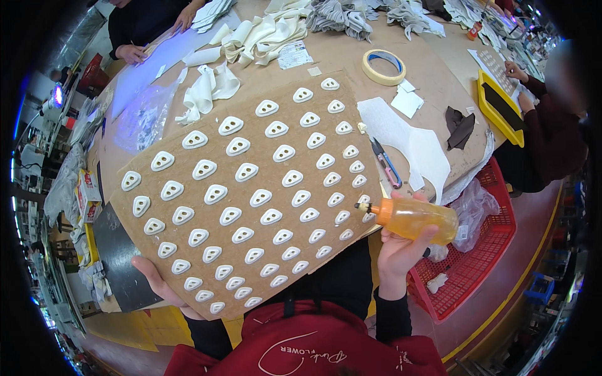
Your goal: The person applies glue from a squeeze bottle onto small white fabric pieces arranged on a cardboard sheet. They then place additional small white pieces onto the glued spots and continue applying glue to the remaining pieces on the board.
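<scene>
**Board of white pieces held over a crowded worktop**

A brown worktop (433, 81) is strewn with white cut pieces, a tape roll (384, 67) and scissors (385, 164); a red basket (483, 250) is seen beside it. A cardboard board (251, 188), covered in rows of white triangular pieces, is gripped underneath by the left hand (160, 282). An orange squeeze bottle (415, 219) is clasped by the right hand (401, 250), its nozzle at the board's edge.

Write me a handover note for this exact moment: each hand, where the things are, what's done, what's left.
Left hand: under the cardboard sheet's lower left corner, holding it up tilted over the table.
Right hand: grips the orange squeeze bottle, nozzle at the sheet's right edge.
Sheet: rows of white triangular pieces, each with two holes, cover it.
Done: whether glue is on any piece cannot be told.
Left: unclear for the same reason. Clippers and tape roll lie on the table.
</scene>
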{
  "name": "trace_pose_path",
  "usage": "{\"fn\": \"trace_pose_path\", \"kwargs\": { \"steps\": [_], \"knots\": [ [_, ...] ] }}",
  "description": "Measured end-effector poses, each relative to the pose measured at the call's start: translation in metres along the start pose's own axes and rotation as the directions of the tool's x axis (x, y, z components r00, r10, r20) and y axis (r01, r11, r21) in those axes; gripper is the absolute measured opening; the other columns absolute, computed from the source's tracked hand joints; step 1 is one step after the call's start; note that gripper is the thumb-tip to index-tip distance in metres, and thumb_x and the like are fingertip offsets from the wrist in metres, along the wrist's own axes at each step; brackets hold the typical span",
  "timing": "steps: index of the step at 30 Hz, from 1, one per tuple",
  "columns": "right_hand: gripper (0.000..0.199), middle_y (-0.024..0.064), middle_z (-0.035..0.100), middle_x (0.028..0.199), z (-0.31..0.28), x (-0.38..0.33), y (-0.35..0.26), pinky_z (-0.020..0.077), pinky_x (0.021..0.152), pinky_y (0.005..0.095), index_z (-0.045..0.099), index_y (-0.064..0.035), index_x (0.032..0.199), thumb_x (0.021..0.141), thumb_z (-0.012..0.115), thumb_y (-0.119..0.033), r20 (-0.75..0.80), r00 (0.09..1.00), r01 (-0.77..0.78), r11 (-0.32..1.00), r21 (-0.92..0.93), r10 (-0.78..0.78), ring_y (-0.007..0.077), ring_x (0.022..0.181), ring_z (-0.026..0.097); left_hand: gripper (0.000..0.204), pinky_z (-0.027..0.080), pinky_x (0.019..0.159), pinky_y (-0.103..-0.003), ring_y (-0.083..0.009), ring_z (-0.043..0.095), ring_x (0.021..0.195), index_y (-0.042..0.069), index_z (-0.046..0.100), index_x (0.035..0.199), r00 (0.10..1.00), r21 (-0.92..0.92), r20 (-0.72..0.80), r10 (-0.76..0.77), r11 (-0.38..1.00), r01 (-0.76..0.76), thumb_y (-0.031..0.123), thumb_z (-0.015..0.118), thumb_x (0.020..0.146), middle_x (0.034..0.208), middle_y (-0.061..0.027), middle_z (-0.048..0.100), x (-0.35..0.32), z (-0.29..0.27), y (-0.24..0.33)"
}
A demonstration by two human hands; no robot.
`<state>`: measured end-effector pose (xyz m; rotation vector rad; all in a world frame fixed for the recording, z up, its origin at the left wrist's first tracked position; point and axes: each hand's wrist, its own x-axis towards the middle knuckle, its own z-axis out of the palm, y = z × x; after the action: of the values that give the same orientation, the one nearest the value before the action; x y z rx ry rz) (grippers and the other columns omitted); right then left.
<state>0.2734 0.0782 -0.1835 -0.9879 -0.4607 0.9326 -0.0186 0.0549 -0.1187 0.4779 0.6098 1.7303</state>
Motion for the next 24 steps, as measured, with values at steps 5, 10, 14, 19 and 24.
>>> {"fn": "trace_pose_path", "kwargs": {
  "steps": [5,10,14,19,24],
  "knots": [
    [0.072,0.0263,0.06,0.109,0.002,-0.004,0.006,0.0476,0.049,0.0269,0.041,-0.0002,0.124,0.083,0.058,-0.058,0.043,0.996,0.084,0.994,-0.074,-0.081,0.0237,0.074,0.064,0.072,0.041,0.099,-0.056,-0.0343,0.043,0.125,0.01,0.026,0.143,1.0,-0.019,0.022,-0.015,1.0,0.016,0.059,0.039,0.092,0.143,-0.019,0.034,0.0,0.003,-0.002],
    [0.07,0.0262,0.06,0.108,0.007,-0.004,0.005,0.0477,0.049,0.0264,0.041,-0.0006,0.123,0.083,0.059,-0.055,0.067,0.993,0.106,0.991,-0.076,-0.101,0.0239,0.074,0.064,0.072,0.04,0.099,-0.057,-0.0346,0.042,0.126,0.009,0.025,0.143,1.0,0.003,-0.001,-0.005,1.0,0.005,0.059,0.039,0.092,0.143,-0.0196,0.034,-0.002,0.003,-0.002],
    [0.07,0.0256,0.06,0.108,0.006,-0.006,0.008,0.0478,0.048,0.0259,0.041,-0.0012,0.122,0.082,0.061,-0.055,0.088,0.991,0.11,0.991,-0.074,-0.104,0.024,0.075,0.064,0.073,0.04,0.099,-0.058,-0.0355,0.041,0.127,0.009,0.024,0.143,0.993,-0.042,0.115,-0.027,0.999,0.032,0.059,0.038,0.092,0.144,-0.021,0.032,-0.002,-0.001,0.002],
    [0.071,0.0255,0.059,0.107,0.009,-0.012,0.01,0.0439,0.045,0.0236,0.042,-0.0032,0.123,0.083,0.057,-0.059,0.085,0.985,0.163,0.978,-0.131,-0.152,0.0197,0.067,0.061,0.073,0.038,0.1,-0.06,-0.0374,0.039,0.128,0.009,0.022,0.144,0.99,-0.063,0.138,-0.015,0.998,0.024,0.059,0.037,0.093,0.145,-0.0222,0.03,-0.003,-0.002,0.003],
    [0.075,0.0227,0.061,0.107,0.013,-0.021,0.009,0.0467,0.046,0.0238,0.042,-0.005,0.123,0.079,0.06,-0.063,0.112,0.977,0.197,0.964,-0.176,-0.18,0.0205,0.07,0.063,0.074,0.037,0.1,-0.061,-0.0382,0.04,0.128,0.009,0.022,0.145,0.98,-0.113,0.198,0.003,0.993,0.02,0.059,0.037,0.092,0.146,-0.0221,0.029,-0.005,0.003,0.002]
  ]
}}
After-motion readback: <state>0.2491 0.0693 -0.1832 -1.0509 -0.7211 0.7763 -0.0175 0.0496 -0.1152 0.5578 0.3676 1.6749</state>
